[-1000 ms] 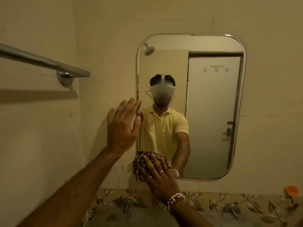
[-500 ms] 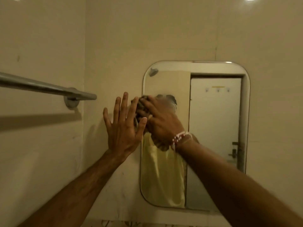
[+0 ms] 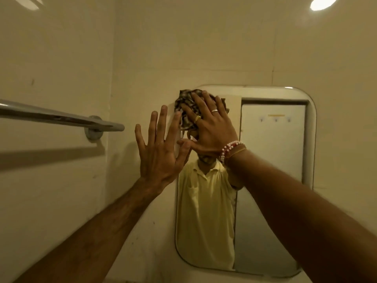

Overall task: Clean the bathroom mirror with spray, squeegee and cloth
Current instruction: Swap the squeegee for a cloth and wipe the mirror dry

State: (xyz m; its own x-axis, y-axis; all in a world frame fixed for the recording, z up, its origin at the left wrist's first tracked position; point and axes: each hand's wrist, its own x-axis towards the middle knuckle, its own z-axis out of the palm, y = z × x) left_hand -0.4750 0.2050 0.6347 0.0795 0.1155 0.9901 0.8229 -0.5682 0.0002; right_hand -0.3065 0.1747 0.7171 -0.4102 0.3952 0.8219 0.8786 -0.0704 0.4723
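A rounded rectangular mirror [image 3: 273,180] with a metal frame hangs on the cream wall. My right hand [image 3: 212,127], with rings and a beaded bracelet, presses a crumpled brown patterned cloth [image 3: 186,103] against the mirror's upper left corner. My left hand [image 3: 161,148] is spread flat, fingers apart, on the wall at the mirror's left edge, just below and left of the cloth. It holds nothing. The glass reflects a person in a yellow shirt and a white door. No spray bottle or squeegee shows.
A metal towel bar [image 3: 61,117] juts out from the left wall at hand height, ending close to my left hand. A ceiling light [image 3: 323,3] glows at the top right. Bare cream wall surrounds the mirror.
My right hand has swept the cloth up the mirror's left side, from the bottom corner to the top corner. The view has tilted upward. My left hand has stayed by the left edge.
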